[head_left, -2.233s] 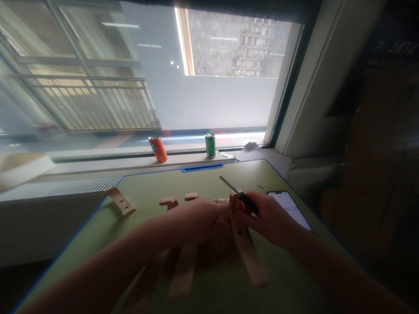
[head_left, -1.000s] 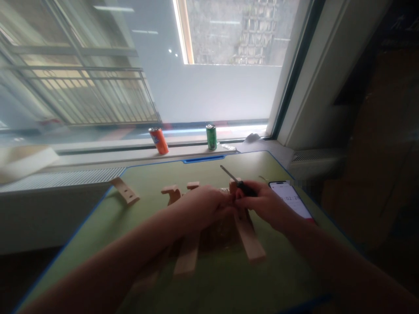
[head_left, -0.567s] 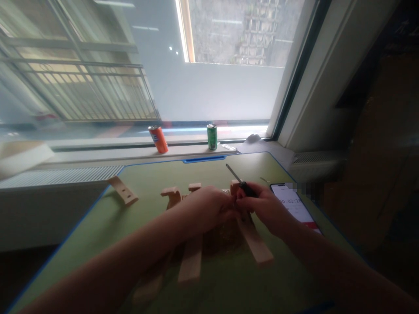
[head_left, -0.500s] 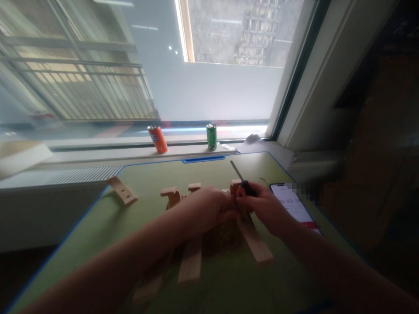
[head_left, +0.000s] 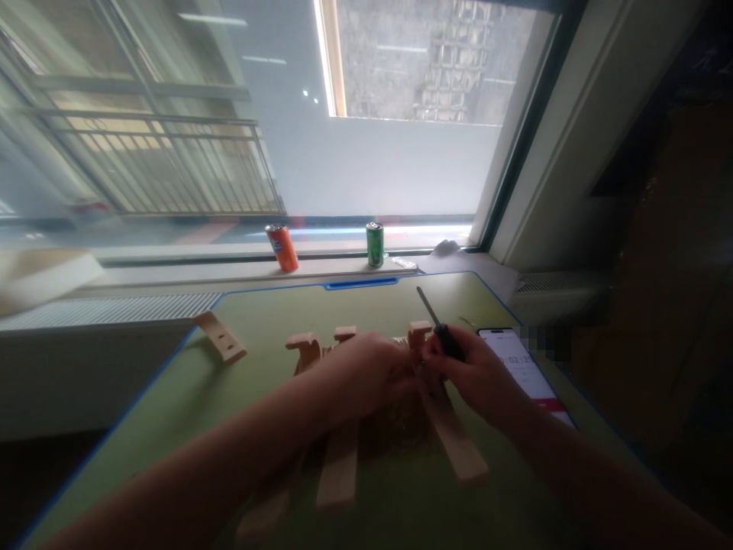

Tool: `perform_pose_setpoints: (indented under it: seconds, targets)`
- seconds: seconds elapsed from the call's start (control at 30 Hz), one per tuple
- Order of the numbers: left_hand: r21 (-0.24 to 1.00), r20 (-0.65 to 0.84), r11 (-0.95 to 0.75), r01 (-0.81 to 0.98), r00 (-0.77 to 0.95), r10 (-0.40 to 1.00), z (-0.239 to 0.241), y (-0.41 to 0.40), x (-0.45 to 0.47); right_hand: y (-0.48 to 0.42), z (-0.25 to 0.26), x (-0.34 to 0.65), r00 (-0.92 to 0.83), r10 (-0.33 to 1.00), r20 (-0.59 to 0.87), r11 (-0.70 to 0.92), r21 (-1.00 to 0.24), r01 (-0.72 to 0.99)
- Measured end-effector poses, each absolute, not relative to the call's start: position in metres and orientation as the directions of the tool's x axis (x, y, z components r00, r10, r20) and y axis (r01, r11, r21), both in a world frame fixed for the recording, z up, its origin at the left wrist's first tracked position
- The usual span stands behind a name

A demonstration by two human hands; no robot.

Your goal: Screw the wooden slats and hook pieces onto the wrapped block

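My right hand (head_left: 473, 374) is closed around the black handle of a screwdriver (head_left: 440, 321), its metal shaft pointing up and away to the left. Its thumb and forefinger meet near the right wooden piece (head_left: 455, 439). My left hand (head_left: 378, 370) bends over the middle of the wooden pieces, fingers closed near the right one; what they grip is hidden. Under my left hand and forearm lie a middle wooden piece (head_left: 337, 477) and a left one (head_left: 263, 516). Their far ends (head_left: 303, 344) show hooked shapes. Something shiny and brownish (head_left: 401, 416) lies dimly between the pieces.
A short wooden piece with two holes (head_left: 222, 338) lies at the table's left edge. A phone showing a timer (head_left: 515, 363) is beside my right wrist. An orange can (head_left: 282, 248) and a green can (head_left: 375, 244) stand on the windowsill beyond the green table (head_left: 275, 302).
The whole view has shifted slightly, so everything sits a little lower and to the right. My right hand with the screwdriver has edged a little away from my left hand.
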State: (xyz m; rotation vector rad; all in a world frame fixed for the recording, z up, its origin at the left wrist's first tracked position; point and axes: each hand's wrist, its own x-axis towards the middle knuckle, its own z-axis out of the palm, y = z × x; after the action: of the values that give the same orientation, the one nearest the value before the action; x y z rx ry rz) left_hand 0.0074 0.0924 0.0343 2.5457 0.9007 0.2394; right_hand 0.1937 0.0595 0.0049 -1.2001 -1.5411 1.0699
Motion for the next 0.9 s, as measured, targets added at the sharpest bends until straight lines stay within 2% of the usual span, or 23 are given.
perform_pose_setpoints:
  seconds: [0.13,0.43,0.67,0.9]
  targets:
    - [0.468,-0.009,-0.700,0.540,0.795,0.607,0.046,0.090,0.007,0.055,0.011,0.194,-0.209,0.957,0.201,0.270,-0.882,0.386]
    - [0.460,-0.004,-0.714,0.528,0.805,0.593,0.044,0.093,0.011,0.060,0.013,0.200,-0.205,0.956,0.210,0.288,-0.807,0.516]
    - [0.399,0.013,-0.710,0.580,0.771,0.637,0.037,0.096,0.009,0.067,0.011,0.206,-0.117,0.974,0.194,0.227,-0.822,0.522]
    - [0.348,0.047,-0.701,0.622,0.735,0.676,0.027,0.095,0.009,0.067,0.006,0.204,-0.012,0.993,0.118,0.114,-0.917,0.383]
